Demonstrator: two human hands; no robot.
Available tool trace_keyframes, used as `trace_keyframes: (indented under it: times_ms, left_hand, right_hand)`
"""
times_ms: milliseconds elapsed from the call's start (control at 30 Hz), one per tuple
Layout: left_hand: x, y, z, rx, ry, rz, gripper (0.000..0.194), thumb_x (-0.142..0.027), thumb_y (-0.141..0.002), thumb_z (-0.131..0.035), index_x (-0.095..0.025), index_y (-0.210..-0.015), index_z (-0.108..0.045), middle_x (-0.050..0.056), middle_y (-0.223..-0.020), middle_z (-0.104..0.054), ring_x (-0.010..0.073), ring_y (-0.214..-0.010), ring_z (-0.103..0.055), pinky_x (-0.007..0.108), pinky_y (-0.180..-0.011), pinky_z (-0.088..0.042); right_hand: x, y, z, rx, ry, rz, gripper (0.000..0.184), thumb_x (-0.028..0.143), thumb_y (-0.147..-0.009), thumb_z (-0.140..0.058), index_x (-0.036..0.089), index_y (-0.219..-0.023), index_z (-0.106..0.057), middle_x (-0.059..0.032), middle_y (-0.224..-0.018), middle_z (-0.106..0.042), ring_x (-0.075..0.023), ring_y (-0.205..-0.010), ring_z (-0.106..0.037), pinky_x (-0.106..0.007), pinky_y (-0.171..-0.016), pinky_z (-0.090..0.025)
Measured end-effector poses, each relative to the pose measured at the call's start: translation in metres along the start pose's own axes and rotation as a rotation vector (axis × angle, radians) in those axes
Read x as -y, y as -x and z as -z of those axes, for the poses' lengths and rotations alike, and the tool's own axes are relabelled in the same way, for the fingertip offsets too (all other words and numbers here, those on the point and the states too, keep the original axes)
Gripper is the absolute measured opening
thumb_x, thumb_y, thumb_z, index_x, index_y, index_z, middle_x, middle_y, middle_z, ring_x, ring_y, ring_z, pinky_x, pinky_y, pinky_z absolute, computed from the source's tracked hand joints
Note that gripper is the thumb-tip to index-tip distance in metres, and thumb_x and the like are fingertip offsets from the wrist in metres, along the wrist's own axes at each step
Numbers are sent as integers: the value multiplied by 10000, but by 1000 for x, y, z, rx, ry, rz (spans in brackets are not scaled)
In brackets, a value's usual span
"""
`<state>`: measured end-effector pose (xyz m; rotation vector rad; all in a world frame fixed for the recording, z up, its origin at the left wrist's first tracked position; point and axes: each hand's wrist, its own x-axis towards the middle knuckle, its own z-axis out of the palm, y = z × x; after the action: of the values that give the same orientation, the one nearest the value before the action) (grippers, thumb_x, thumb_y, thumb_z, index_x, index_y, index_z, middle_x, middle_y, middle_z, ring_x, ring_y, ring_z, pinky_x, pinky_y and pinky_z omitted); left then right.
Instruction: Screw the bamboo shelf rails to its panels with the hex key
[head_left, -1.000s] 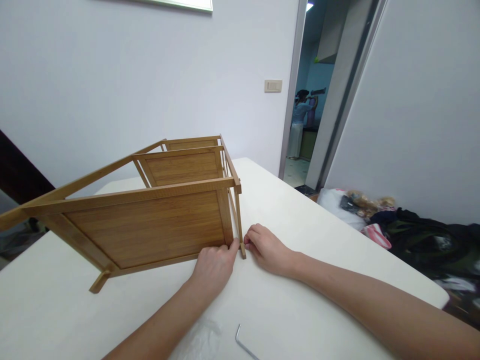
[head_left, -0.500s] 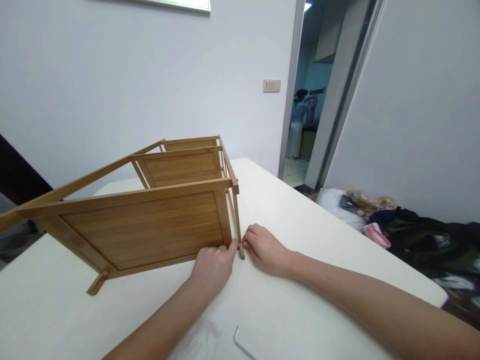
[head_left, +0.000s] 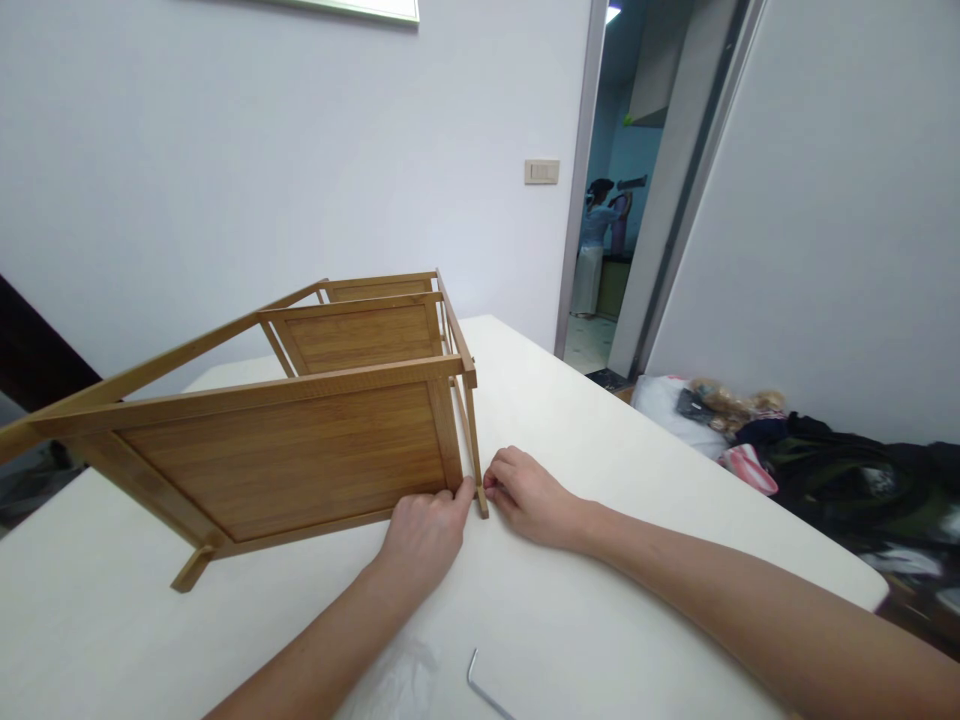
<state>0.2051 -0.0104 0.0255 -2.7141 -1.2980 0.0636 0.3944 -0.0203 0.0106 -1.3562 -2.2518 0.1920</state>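
Wooden rack [head_left: 285, 440] on table [head_left: 600, 480], hex key [head_left: 484, 690] before it.

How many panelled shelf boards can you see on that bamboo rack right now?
3. Nearest panel by the left hand and right hand; middle panel; far panel, mostly hidden.

- The rack [head_left: 285, 440] fills the left and middle of the table [head_left: 600, 450], blocking passage there.
- Both hands, left [head_left: 424, 535] and right [head_left: 529, 495], crowd its near right corner post.
- Bare tabletop lies open right of the rack, toward centre right.
- A hex key [head_left: 484, 690] and plastic bag [head_left: 397, 680] lie bottom centre.
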Motion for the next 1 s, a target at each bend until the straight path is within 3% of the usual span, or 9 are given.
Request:
trace_keyframes:
  times_ms: [167,333,800,1000]
  left_hand:
    - [1,0,-3,-10,-12,-9,446,-54,-891,-351,-200,-1270,-536,87,-800,-724,268,-723,-722,346,-612,-542]
    - [1,-1,-2,-12,-7,-6,438,-58,-892,-356,-202,-1264,-536,91,-802,-723,268,-723,-721,344,-607,-541]
    - [2,-1,-4,-7,4,-18,440,-68,-915,-330,-196,-1292,-518,96,-814,-719,272,-732,-720,358,-613,-544]
    - [1,0,-3,-5,-8,1,421,-59,-896,-374,-208,-1259,-526,89,-832,-723,232,-731,-718,295,-622,-525]
  right_hand:
    - [3,1,-1,-4,30,6,169,130,-920,-459,151,-836,-604,-73,-852,-559,-190,-796,-503,-337,-745,-422]
    - [1,3,-1,-24,9,-15,144,105,-845,-549,146,-975,-593,-77,-936,-580,-195,-870,-533,-326,-780,-446]
    - [1,2,-1,-21,14,0,210,133,-935,-446,155,-825,-623,-69,-833,-569,-185,-785,-514,-321,-730,-432]
    - [-1,3,-1,-44,-37,-35,158,58,-812,-553,156,-922,-610,-68,-901,-592,-187,-850,-552,-310,-766,-467]
